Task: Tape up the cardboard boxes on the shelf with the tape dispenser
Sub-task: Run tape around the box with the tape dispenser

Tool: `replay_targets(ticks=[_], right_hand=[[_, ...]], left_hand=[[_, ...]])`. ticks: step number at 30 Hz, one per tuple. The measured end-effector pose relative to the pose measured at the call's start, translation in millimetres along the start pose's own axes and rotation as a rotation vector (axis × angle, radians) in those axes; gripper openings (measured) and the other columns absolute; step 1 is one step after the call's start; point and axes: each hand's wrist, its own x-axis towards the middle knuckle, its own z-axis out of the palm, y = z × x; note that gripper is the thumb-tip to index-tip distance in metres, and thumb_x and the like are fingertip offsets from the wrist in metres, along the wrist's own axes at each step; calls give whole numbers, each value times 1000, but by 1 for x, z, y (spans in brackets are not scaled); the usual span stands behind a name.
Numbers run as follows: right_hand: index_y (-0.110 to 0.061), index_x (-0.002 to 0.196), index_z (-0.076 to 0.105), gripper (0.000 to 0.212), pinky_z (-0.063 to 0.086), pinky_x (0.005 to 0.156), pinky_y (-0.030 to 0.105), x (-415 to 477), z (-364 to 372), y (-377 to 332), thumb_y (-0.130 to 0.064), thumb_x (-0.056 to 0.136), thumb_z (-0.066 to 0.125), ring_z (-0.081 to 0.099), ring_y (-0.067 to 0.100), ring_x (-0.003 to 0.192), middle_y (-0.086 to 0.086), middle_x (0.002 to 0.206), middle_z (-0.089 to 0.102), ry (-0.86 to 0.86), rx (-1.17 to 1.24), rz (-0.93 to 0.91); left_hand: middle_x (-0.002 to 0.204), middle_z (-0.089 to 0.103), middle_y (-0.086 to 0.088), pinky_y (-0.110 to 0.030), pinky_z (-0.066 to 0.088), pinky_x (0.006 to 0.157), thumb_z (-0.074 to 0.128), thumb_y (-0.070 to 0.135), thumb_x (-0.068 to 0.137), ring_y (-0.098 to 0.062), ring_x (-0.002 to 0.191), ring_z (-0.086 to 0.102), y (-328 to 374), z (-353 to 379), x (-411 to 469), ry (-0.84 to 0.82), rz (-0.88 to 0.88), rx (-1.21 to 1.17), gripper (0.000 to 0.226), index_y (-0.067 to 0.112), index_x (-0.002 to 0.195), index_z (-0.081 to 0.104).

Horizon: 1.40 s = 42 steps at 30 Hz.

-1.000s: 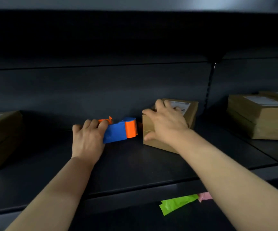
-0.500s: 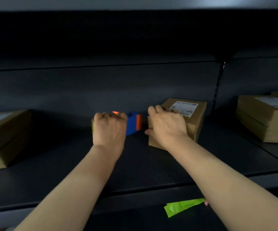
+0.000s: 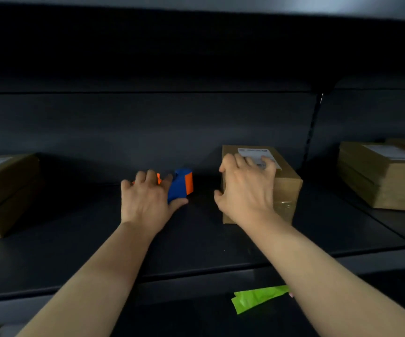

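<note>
The left hand (image 3: 148, 203) hides most of the blue-orange tape dispenser (image 3: 180, 184) it grips; the right hand (image 3: 245, 190) clasps the labelled cardboard box (image 3: 287, 188).

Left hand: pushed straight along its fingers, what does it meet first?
The tape dispenser, which the left hand grips. Beyond it in that line, only the shelf's dark back panel shows, though depth is unclear.

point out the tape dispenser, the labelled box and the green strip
tape dispenser (image 3: 180, 187): head view, on its blue body
labelled box (image 3: 289, 190): head view, on its brown side
green strip (image 3: 257, 299): head view, on its middle
</note>
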Motion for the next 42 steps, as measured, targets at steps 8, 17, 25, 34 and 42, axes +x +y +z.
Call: replay_targets(ticks=[8,17,25,34,42], right_hand=[[-24,83,58,22,29,81,40,-1,15,-4,-30,67,72,58,18,75,-7,74,62,230,67,43],[-12,155,10,89,11,121,45,-39,-6,58,-47,90,60,5,20,150,8,163,10,170,510,209],[-20,137,46,57,37,97,27,-52,13,81,-50,90,58,48,17,119,0,128,41,-77,1011,662],[-27,129,63,55,49,93,25,-57,13,85,-16,77,80,64,13,94,2,103,56,-39,1002,589],[-31,110,69,18,52,85,29,-53,6,111,-29,96,59,66,7,98,-1,114,71,11,1236,648]], left_hand=[[94,61,-4,-43,39,71,44,44,87,-28,88,53,18,2,-5,319,280,-227,40,17,88,72],[150,32,11,-6,24,105,44,38,101,-2,138,28,66,-35,-13,-242,28,-1343,58,13,151,28],[126,59,10,-19,44,99,76,30,82,-3,114,56,135,-33,-16,-209,-330,-1695,72,24,139,33],[99,63,20,-9,44,75,78,26,80,6,90,58,106,-30,-5,-221,-308,-1554,44,32,117,55],[141,50,5,-30,39,104,62,-11,81,-12,129,46,58,-13,-2,-180,-539,-1862,72,15,146,41]])
